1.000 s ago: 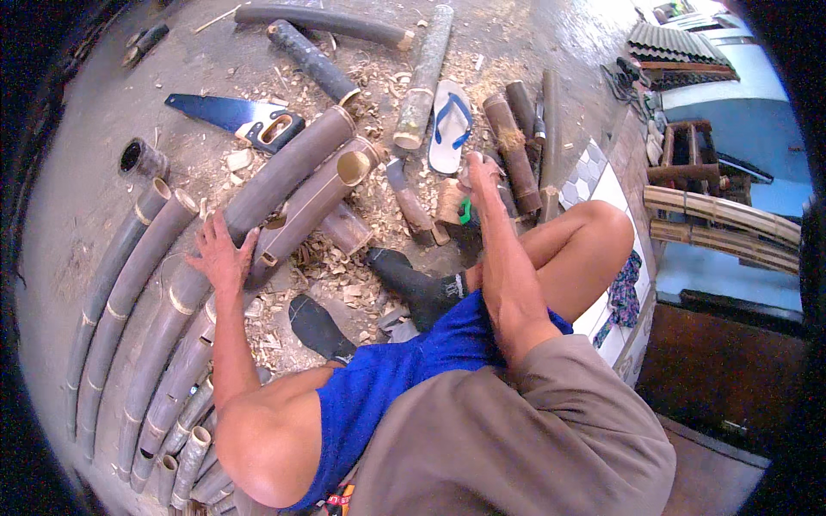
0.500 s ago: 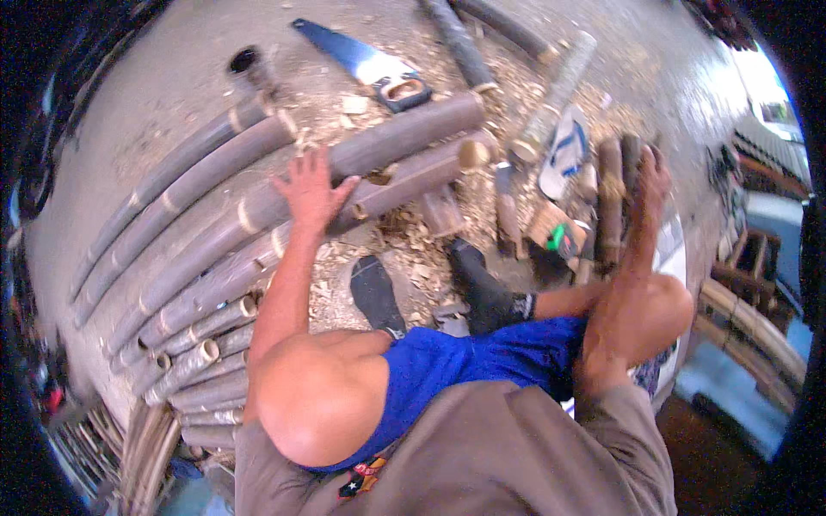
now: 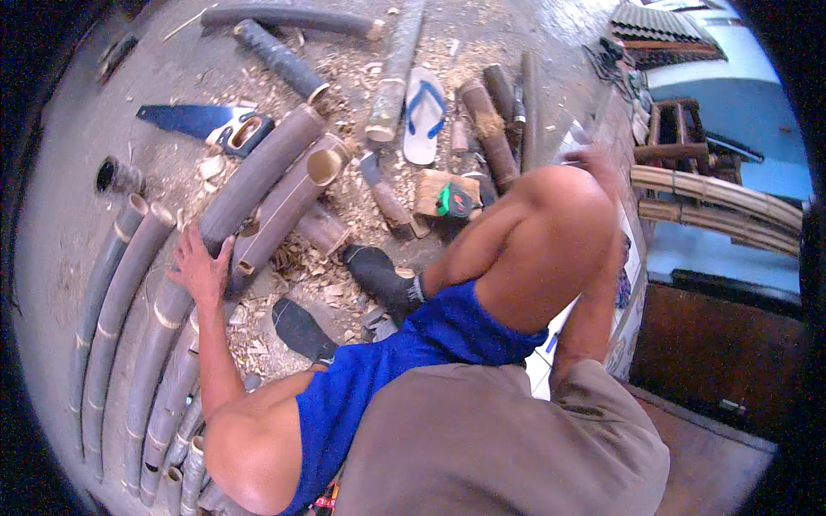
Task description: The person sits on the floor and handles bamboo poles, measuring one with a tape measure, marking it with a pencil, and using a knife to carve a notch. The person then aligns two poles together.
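My left hand lies with spread fingers on a long brown bamboo pole. Beside that pole, a second bamboo pole has a notch cut in its side. Past my raised right knee is my right hand, smeared by motion; its fingers and anything in them do not show clearly. It is nearest the edge of a white board or ledge. A handsaw with a blue blade lies on the floor beyond the poles. A wooden-handled blade lies among the shavings.
A green and black tape measure rests against a wood block. A white flip-flop and several bamboo lengths lie beyond it. More poles stretch along the left. A wooden rack stands at the right.
The view has swung to the right. My right hand has drawn back from the dark bamboo lengths toward my knee. My left hand stays on the pole.
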Motion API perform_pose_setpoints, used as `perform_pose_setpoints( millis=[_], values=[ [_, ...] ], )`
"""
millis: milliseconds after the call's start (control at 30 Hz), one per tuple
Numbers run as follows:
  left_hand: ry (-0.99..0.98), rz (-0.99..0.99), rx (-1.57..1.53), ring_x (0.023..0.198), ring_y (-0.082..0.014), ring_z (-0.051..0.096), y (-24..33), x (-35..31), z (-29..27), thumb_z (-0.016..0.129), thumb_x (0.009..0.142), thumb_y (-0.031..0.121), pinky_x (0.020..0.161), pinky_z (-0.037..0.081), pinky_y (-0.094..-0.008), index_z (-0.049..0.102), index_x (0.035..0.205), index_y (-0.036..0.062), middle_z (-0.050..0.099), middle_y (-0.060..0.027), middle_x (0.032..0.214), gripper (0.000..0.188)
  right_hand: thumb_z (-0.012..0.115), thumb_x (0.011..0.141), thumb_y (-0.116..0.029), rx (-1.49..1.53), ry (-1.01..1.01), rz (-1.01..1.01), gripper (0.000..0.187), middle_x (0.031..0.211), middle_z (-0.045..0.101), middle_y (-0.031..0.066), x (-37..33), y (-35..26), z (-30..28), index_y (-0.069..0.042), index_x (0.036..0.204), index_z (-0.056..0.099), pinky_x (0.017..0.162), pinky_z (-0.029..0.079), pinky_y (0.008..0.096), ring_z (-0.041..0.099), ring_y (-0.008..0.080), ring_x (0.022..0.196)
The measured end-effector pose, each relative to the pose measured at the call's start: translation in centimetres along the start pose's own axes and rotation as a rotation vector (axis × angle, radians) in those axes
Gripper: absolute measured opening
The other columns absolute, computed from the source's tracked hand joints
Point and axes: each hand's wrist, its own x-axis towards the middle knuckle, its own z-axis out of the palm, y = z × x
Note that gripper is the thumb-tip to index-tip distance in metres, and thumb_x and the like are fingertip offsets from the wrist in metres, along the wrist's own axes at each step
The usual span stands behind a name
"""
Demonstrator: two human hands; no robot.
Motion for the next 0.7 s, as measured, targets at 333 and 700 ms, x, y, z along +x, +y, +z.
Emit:
perform_pose_setpoints(
  millis=[333, 700],
  values=[
    [-0.028, -0.033, -0.022, 0.146, -0.0386, 0.039, -2.1, 0.1, -1.2, 0.070, 0.083, 0.068, 0.112, 0.023, -0.0773, 0.040, 0.157, 0.0191, 0.044, -0.0130, 0.159, 0.094, 0.062, 0.079, -0.030, -0.654, -0.414, -0.492, 0.034, 0.091, 0.066, 0.0188, -12.1, -11.6, 15.1, -0.008, 0.104, 0.065, 0.069, 0.049, 0.0433, 0.064, 0.0320, 0.077],
    [-0.007, -0.025, -0.042, 0.145, -0.0356, 0.041, -1.7, -0.7, -1.8, 0.070, 0.081, 0.071, 0.108, 0.024, -0.0816, 0.041, 0.156, 0.0220, 0.045, -0.0104, 0.157, 0.094, 0.056, 0.085, -0.029, -0.447, -0.101, -0.434, 0.034, 0.093, 0.067, 0.0187, -11.5, -9.3, 6.8, -0.004, 0.108, 0.065, 0.072, 0.052, 0.0426, 0.065, 0.0310, 0.080]
  ],
)
